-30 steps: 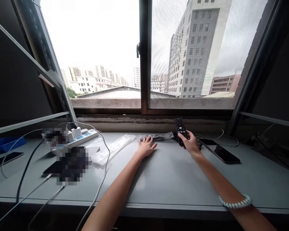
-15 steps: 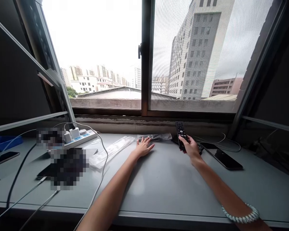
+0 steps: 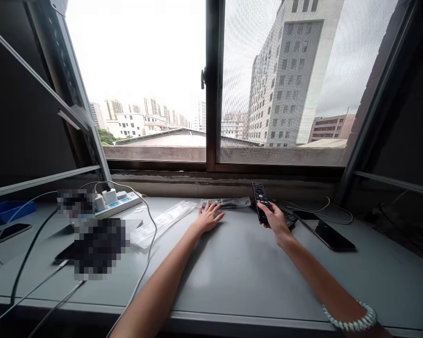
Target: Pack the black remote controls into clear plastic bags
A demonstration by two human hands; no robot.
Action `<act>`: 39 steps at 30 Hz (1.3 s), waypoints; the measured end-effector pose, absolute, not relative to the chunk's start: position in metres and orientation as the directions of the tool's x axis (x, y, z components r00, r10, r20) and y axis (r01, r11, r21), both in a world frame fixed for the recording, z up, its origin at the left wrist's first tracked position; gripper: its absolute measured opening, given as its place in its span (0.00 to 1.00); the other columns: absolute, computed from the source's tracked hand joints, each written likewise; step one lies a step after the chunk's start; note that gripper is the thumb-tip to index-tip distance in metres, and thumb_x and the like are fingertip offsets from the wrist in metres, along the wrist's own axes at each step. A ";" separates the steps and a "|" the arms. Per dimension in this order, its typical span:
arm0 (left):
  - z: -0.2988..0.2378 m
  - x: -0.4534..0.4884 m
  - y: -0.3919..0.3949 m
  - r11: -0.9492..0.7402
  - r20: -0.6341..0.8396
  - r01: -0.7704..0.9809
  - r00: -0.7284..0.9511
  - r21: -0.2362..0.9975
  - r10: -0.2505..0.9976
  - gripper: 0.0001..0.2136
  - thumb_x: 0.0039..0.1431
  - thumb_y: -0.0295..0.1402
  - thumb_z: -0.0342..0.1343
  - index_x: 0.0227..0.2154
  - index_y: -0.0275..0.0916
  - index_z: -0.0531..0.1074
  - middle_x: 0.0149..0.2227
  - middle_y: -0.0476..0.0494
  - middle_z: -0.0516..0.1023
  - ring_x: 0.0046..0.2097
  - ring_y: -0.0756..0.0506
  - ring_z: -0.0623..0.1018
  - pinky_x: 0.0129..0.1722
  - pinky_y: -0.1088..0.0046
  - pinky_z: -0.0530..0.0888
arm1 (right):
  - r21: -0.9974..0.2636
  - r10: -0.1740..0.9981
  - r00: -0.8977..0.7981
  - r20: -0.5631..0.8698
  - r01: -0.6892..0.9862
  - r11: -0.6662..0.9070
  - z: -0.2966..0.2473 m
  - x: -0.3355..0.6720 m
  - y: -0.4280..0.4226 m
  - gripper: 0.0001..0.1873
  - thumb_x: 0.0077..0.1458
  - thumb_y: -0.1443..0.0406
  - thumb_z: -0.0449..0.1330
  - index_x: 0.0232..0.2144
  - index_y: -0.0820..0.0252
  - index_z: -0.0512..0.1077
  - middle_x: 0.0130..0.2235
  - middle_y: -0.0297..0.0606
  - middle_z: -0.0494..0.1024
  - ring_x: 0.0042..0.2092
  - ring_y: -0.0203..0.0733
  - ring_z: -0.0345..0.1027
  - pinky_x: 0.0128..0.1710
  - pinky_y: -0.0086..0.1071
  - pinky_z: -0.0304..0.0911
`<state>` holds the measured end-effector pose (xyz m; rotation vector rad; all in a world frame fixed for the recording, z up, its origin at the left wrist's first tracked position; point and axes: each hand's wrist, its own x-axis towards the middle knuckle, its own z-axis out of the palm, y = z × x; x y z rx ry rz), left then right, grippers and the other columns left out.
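A black remote control (image 3: 258, 191) is gripped in my right hand (image 3: 275, 218), its top end tilted up toward the window and my thumb on its lower keys. My left hand (image 3: 207, 218) lies on the grey desk (image 3: 225, 272) with fingers spread. Its fingertips reach a clear plastic bag (image 3: 234, 203) with something dark inside. Left of that hand lies another clear plastic sleeve (image 3: 165, 220); what it holds is hard to make out. Beside and partly behind my right hand is a dark object (image 3: 289, 217), mostly hidden.
A black phone (image 3: 325, 230) lies at the right. On the left are a white power strip (image 3: 118, 205) with plugs, a blurred-out dark device, white cables, another phone (image 3: 7, 234) and a blue tray (image 3: 10, 212). A window (image 3: 211, 94) stands behind the desk.
My right hand and the remote have shifted slightly left and down. My left hand stays spread in nearly the same place.
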<state>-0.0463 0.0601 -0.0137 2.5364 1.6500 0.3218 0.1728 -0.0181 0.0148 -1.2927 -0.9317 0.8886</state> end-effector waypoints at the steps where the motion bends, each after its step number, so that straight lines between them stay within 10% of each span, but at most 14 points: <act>1: -0.012 -0.047 0.059 -0.386 0.141 0.906 0.365 0.175 0.920 0.27 0.62 0.46 0.36 0.61 0.40 0.49 0.64 0.43 0.47 0.65 0.38 0.38 0.60 0.51 0.42 | -0.998 0.923 0.382 0.048 -0.028 0.064 0.015 0.172 -0.018 0.26 0.40 0.51 0.61 0.41 0.58 0.68 0.26 0.31 0.69 0.21 0.33 0.62 0.18 0.27 0.54; 12: -0.005 -0.092 0.062 0.275 0.205 0.950 -0.301 0.149 0.931 0.25 0.60 0.34 0.40 0.57 0.24 0.56 0.61 0.24 0.53 0.63 0.30 0.48 0.56 0.51 0.55 | -0.998 0.943 0.332 -0.016 -0.070 0.007 0.015 0.169 -0.018 0.25 0.40 0.51 0.61 0.39 0.58 0.69 0.25 0.29 0.68 0.20 0.31 0.62 0.18 0.25 0.55; 25: -0.004 -0.104 0.059 0.265 0.293 0.956 -0.291 0.126 0.910 0.16 0.60 0.30 0.41 0.40 0.31 0.73 0.50 0.28 0.69 0.57 0.32 0.61 0.50 0.57 0.63 | -0.997 0.960 0.278 -0.021 -0.081 0.002 0.015 0.163 -0.021 0.25 0.41 0.52 0.61 0.40 0.58 0.68 0.25 0.29 0.67 0.19 0.30 0.61 0.18 0.25 0.53; 32: 0.016 -0.095 0.050 0.194 0.546 0.971 -0.237 0.137 0.803 0.15 0.61 0.28 0.41 0.38 0.35 0.74 0.57 0.35 0.62 0.62 0.34 0.49 0.55 0.58 0.56 | -0.999 0.960 0.280 0.019 -0.027 0.028 0.015 0.165 -0.020 0.25 0.41 0.52 0.61 0.41 0.58 0.67 0.25 0.28 0.67 0.19 0.30 0.61 0.18 0.26 0.53; 39: 0.008 -0.099 0.052 0.203 0.397 0.940 -0.303 0.275 0.866 0.12 0.61 0.33 0.45 0.35 0.38 0.74 0.48 0.39 0.69 0.43 0.44 0.72 0.39 0.72 0.67 | -0.999 0.967 0.254 0.026 0.034 0.018 0.013 0.166 -0.020 0.25 0.41 0.52 0.61 0.41 0.58 0.68 0.26 0.28 0.69 0.19 0.30 0.61 0.19 0.26 0.53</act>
